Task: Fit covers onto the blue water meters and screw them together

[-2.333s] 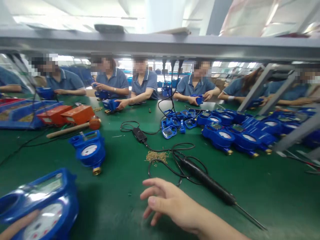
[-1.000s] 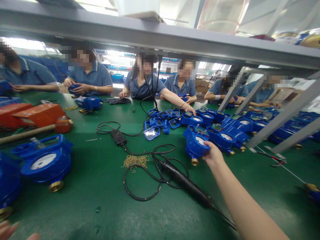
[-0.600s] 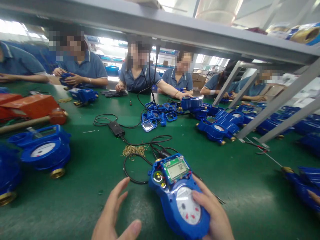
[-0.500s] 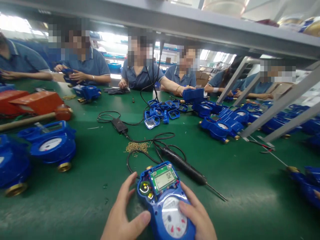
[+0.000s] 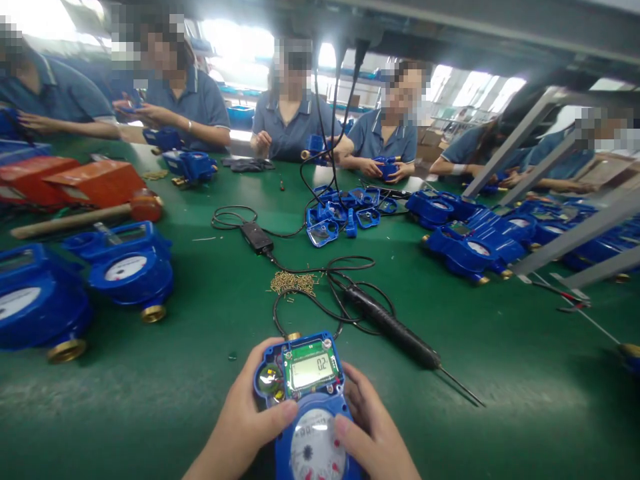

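A blue water meter (image 5: 317, 427) is held low in the middle of the view. Its upper housing lies uncovered, showing a green circuit board with a lit display reading about 0.2. Below that sits a round white dial with red pointers. My left hand (image 5: 253, 407) grips the meter's left side, thumb across the casing. My right hand (image 5: 370, 423) wraps its right side, thumb on the dial's edge. Beyond the meter lies a heap of small brass screws (image 5: 294, 283). To its right rests a black corded electric screwdriver (image 5: 393, 327) with a long thin bit.
More blue meters stand at left (image 5: 131, 270) and right (image 5: 473, 247). Blue meter covers (image 5: 327, 220) lie mid-table under hanging black cables (image 5: 335, 133). A mallet (image 5: 145, 205) lies beside orange boxes (image 5: 95, 183). Slanted metal struts (image 5: 575, 230) rise at right. Several co-workers sit opposite.
My left hand has closed onto the meter's side from a looser, spread pose. The display now shows more clearly. Across the table, a co-worker's outstretched arm has drawn back. The camera view has shifted.
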`<state>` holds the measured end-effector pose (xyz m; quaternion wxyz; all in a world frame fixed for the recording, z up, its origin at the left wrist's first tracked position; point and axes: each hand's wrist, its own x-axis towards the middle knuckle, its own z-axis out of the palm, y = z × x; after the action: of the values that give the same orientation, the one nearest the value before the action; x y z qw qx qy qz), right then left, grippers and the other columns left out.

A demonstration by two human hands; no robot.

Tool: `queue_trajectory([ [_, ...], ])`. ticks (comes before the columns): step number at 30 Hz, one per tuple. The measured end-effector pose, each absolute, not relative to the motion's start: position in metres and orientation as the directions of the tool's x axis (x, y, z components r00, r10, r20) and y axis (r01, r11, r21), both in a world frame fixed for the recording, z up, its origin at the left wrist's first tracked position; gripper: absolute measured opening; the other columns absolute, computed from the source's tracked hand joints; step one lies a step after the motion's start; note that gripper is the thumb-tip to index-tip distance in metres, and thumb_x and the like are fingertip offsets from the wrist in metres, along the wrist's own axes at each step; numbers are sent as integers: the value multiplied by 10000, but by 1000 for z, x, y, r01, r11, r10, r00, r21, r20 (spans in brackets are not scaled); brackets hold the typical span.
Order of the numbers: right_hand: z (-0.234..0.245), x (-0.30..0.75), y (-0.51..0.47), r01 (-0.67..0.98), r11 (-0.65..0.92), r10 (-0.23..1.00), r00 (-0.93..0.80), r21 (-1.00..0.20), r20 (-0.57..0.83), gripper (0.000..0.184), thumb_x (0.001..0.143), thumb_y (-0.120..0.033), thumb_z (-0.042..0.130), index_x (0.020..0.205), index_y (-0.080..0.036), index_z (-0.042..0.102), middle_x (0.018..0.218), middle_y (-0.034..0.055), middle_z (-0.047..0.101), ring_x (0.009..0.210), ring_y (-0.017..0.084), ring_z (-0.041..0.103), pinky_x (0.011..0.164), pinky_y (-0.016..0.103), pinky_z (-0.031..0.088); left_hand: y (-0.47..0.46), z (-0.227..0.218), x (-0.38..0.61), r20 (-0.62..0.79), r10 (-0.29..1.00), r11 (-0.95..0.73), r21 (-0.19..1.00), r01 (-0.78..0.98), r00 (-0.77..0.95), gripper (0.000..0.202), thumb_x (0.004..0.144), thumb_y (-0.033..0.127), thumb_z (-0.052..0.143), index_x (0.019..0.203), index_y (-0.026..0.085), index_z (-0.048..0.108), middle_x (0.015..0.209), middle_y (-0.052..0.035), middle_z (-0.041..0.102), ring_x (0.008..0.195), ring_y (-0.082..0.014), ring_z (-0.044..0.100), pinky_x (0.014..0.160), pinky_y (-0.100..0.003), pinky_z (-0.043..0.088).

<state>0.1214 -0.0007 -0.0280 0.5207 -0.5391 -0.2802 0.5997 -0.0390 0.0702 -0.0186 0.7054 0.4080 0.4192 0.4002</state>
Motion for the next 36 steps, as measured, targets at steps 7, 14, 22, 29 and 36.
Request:
queue_trajectory([
  [7, 7, 144, 54, 228, -294, 955, 112, -928, -275, 763, 659, -371, 671, 1318, -178, 338, 1377, 131, 377, 1299, 259, 321, 1105, 434, 194, 68, -23, -37, -322, 883, 425, 857, -290, 342, 902, 499, 460, 809, 1248, 188, 388, 1131, -122, 629, 982, -333, 620, 855, -394, 498],
  [14, 45, 123, 101, 602, -227, 925, -111, -765, -363, 661, 566, -261, 758, 1179, -169, 532, 1200, 112, 518, 1100, 287, 477, 956, 412, 363, 71, -44, -42, -242, 920, 319, 920, -229, 308, 820, 513, 475, 777, 1206, 199, 437, 1125, -107, 637, 1002, -347, 609, 874, -418, 490],
  [22, 51, 136, 107, 426, -418, 775, -294, -803, -559, 429, 581, -102, 573, 997, -200, 611, 841, -7, 613, 727, 154, 543, 643, 256, 417, 74, -39, -41, -169, 900, 311, 894, -322, 402, 645, 573, 367, 767, 1140, 247, 483, 1037, -54, 659, 871, -278, 654, 740, -349, 539],
  [29, 35, 129, 97, 80, -562, 804, -180, -823, -567, 394, 532, -184, 652, 919, -167, 580, 765, -1, 605, 665, 132, 520, 604, 242, 406, 71, -30, -34, -197, 928, 312, 875, -371, 316, 625, 571, 346, 770, 1126, 249, 500, 1004, -30, 649, 855, -252, 649, 736, -321, 524],
  [36, 31, 124, 93, -71, -587, 807, -133, -807, -575, 413, 521, -190, 683, 913, -152, 557, 765, 14, 619, 645, 128, 544, 598, 246, 422, 70, -36, -37, -197, 937, 278, 920, -275, 287, 669, 563, 397, 766, 1157, 234, 503, 1047, -48, 625, 891, -273, 631, 768, -338, 510],
])
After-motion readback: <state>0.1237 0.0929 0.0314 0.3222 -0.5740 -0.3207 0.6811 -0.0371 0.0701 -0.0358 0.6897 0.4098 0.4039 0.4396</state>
